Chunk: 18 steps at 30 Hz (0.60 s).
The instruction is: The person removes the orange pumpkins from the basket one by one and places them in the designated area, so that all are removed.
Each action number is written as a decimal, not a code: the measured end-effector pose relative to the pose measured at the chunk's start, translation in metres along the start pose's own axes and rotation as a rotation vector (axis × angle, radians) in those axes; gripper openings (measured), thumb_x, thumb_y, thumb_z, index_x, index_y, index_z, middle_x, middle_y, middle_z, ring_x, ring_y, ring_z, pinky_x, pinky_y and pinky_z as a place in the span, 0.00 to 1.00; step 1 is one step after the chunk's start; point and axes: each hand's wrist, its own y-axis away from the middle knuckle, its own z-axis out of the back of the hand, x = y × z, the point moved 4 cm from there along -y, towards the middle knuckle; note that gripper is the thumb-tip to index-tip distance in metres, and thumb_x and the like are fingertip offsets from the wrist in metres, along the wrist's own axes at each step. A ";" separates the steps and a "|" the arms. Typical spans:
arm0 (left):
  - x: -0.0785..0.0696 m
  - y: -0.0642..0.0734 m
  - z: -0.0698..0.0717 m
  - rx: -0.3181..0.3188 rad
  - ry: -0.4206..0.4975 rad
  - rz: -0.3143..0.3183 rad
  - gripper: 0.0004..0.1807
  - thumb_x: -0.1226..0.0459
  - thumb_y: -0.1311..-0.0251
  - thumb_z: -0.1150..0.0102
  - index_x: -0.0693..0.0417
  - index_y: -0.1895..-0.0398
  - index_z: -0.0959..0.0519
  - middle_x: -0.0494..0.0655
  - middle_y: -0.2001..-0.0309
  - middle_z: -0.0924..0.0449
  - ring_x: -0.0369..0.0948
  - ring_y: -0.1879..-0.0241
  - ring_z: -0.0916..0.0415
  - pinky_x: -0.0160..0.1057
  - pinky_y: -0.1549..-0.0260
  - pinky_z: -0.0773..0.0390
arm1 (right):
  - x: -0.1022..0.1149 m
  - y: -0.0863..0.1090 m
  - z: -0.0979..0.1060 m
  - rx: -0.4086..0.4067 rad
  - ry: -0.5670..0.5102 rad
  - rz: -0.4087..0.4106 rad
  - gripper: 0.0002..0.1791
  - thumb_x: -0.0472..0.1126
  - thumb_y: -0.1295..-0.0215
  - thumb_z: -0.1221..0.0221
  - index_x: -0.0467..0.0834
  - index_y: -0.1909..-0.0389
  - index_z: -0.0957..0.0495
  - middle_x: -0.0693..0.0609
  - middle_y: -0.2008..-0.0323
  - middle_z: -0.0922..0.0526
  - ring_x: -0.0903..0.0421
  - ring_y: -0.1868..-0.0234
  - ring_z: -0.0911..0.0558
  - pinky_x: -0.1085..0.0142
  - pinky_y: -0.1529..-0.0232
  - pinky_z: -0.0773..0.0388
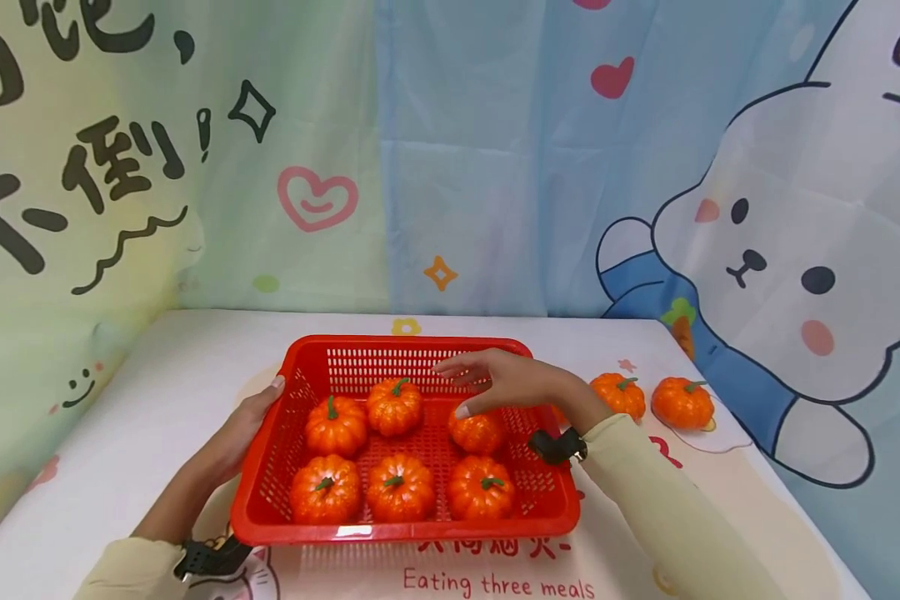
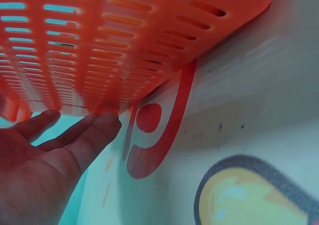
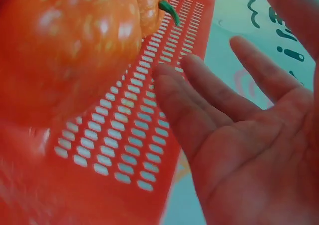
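Note:
A red plastic basket point(image 1: 405, 531) with slotted walls holds several small orange pumpkins, among them a front-left pumpkin point(image 1: 326, 490) and a front-right pumpkin point(image 1: 482, 487). My left hand point(image 1: 243, 425) rests against the basket's left side; in the left wrist view its straight fingers point(image 2: 94, 135) touch the slotted wall from outside. Above the right part of the basket is my right hand point(image 1: 506, 379), fingers extended and apart, holding nothing. Just under it, a back-right pumpkin point(image 1: 478, 433) is partly hidden by the thumb. A large pumpkin point(image 3: 70, 51) is close to the right wrist camera.
Two more pumpkins lie on the table right of the basket: one point(image 1: 617, 395) beside my right forearm, another point(image 1: 682, 403) farther right. The white table point(image 1: 157, 367) bears a printed mat with lettering. A printed curtain point(image 1: 465, 167) hangs behind.

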 end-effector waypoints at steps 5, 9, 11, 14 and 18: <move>0.000 0.000 0.000 0.006 -0.006 -0.001 0.38 0.41 0.26 0.72 0.63 0.28 0.47 0.59 0.45 0.25 0.48 0.54 0.19 0.52 0.57 0.19 | -0.006 -0.015 -0.009 0.092 -0.051 0.015 0.37 0.45 0.40 0.33 0.44 0.31 0.34 0.45 0.33 0.32 0.45 0.33 0.33 0.55 0.39 0.29; 0.000 0.001 0.000 -0.005 -0.009 -0.002 0.38 0.41 0.26 0.72 0.62 0.28 0.46 0.60 0.44 0.25 0.48 0.54 0.19 0.52 0.57 0.19 | -0.015 -0.022 -0.010 0.127 -0.084 0.012 0.37 0.43 0.39 0.33 0.43 0.30 0.35 0.44 0.33 0.32 0.45 0.31 0.35 0.53 0.37 0.31; 0.000 0.000 0.001 -0.006 -0.008 -0.004 0.38 0.41 0.26 0.72 0.62 0.28 0.46 0.60 0.45 0.25 0.48 0.55 0.19 0.52 0.57 0.19 | -0.019 -0.024 -0.009 0.122 -0.062 -0.014 0.38 0.45 0.41 0.32 0.45 0.30 0.34 0.46 0.33 0.31 0.46 0.31 0.36 0.53 0.38 0.30; 0.001 -0.001 0.001 -0.005 -0.006 -0.005 0.38 0.41 0.26 0.72 0.62 0.28 0.46 0.60 0.45 0.26 0.48 0.54 0.19 0.52 0.57 0.19 | -0.023 -0.026 -0.008 0.131 -0.033 -0.054 0.38 0.46 0.42 0.31 0.47 0.30 0.33 0.47 0.34 0.30 0.47 0.32 0.36 0.54 0.41 0.27; 0.000 -0.001 0.001 0.000 -0.010 -0.012 0.38 0.42 0.26 0.72 0.63 0.28 0.46 0.61 0.44 0.26 0.49 0.54 0.19 0.52 0.57 0.19 | -0.025 -0.027 -0.010 0.181 -0.028 -0.066 0.38 0.44 0.42 0.32 0.45 0.31 0.33 0.44 0.35 0.30 0.46 0.33 0.34 0.54 0.40 0.28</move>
